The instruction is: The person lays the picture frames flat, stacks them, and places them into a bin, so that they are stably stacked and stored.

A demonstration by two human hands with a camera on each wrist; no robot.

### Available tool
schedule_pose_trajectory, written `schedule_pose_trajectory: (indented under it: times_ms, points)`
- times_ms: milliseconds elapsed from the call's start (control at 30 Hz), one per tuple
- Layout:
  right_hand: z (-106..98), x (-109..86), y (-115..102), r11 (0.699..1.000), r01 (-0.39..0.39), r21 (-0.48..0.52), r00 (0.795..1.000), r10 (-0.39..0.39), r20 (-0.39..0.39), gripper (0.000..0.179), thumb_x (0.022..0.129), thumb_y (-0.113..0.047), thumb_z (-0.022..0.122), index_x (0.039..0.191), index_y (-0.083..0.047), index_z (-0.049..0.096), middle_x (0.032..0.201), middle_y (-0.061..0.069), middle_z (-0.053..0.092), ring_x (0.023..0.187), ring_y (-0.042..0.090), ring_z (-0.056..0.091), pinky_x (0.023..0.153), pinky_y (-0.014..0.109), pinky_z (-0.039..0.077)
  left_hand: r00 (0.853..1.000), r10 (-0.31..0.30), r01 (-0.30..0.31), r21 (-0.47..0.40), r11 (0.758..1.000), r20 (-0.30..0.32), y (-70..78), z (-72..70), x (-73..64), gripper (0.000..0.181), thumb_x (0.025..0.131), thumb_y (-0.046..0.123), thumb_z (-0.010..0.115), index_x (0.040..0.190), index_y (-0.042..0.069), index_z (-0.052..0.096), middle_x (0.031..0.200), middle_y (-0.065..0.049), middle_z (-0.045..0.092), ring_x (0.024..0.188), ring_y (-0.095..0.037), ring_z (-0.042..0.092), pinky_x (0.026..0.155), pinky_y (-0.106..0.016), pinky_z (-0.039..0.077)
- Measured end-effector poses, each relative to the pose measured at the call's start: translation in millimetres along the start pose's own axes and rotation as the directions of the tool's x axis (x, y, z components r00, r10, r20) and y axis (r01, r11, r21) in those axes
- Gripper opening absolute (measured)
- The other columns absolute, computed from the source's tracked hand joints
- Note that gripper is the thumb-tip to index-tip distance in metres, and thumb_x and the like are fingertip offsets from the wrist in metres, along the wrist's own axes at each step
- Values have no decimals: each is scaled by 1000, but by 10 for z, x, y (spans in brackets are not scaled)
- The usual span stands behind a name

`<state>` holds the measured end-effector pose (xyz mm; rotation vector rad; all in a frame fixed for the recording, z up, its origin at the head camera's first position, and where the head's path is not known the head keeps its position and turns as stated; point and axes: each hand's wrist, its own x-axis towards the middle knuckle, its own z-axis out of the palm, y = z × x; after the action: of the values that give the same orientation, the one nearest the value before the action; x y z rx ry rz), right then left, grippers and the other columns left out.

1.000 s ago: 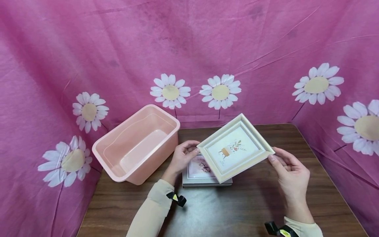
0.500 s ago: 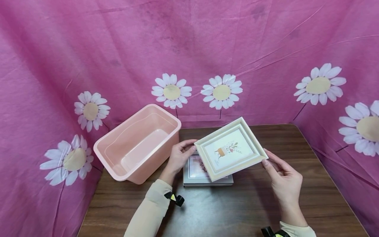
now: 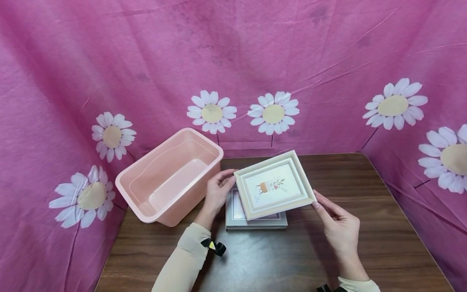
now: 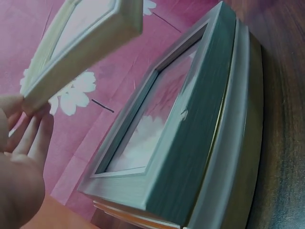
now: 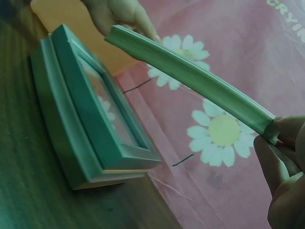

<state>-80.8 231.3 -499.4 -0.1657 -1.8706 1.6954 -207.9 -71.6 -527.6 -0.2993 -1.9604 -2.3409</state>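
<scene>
A cream picture frame (image 3: pixel 274 185) with a plant drawing is held tilted in the air between both hands. My left hand (image 3: pixel 217 192) pinches its left corner between thumb and fingers. At the opposite corner, my right hand (image 3: pixel 339 225) pinches it the same way. Below it on the table lies a stack of picture frames (image 3: pixel 256 225), its top one grey-white and partly covered in the head view. Both wrist views show a gap between the held frame (image 4: pixel 83 57) and the stack (image 5: pixel 90 119).
An open pink plastic bin (image 3: pixel 169 182) stands at the left of the brown wooden table (image 3: pixel 365 182). A pink cloth (image 3: pixel 233 61) printed with white daisies hangs behind and at both sides.
Both hands have brought the cream picture frame left and slightly lower, covering more of the stack in the head view. The right hand moved furthest; the stack and bin stay put.
</scene>
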Motion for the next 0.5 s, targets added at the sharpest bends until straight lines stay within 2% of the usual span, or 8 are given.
schedule_pose_trajectory:
  times_ms: [167, 267, 400, 500]
  points:
    - [56, -83, 50, 994, -1, -108, 1000, 5, 31, 23, 91, 14, 77, 113, 10, 80, 112, -10, 82, 102, -3, 77, 81, 11, 60, 991, -66, 69, 28, 997, -119, -26, -5, -7, 29, 99, -5, 71, 127, -14, 71, 124, -32, 75, 93, 0, 74, 87, -19, 62]
    - [91, -134, 83, 992, -8, -123, 999, 13, 42, 22, 91, 13, 77, 111, 8, 81, 111, -7, 83, 101, -4, 77, 80, 11, 60, 984, -73, 82, 48, 995, -164, -47, -23, -18, 29, 99, -3, 72, 126, -12, 72, 122, -31, 76, 92, 1, 74, 86, -17, 61]
    - [136, -203, 123, 993, -32, -114, 998, 37, 42, 21, 90, 14, 77, 111, 9, 81, 112, -3, 83, 100, -4, 77, 81, 12, 60, 983, -54, 74, 109, 991, -178, -62, -54, -46, 30, 101, 0, 71, 129, -11, 72, 126, -28, 76, 99, -1, 73, 88, -14, 59]
    - [164, -263, 161, 990, -57, -128, 998, 61, 34, 21, 91, 12, 78, 111, 6, 82, 110, -4, 84, 99, -6, 77, 81, 11, 60, 985, -46, 76, 173, 982, -169, -71, -82, -75, 31, 102, 2, 70, 131, -10, 72, 130, -25, 75, 109, -7, 73, 92, -12, 57]
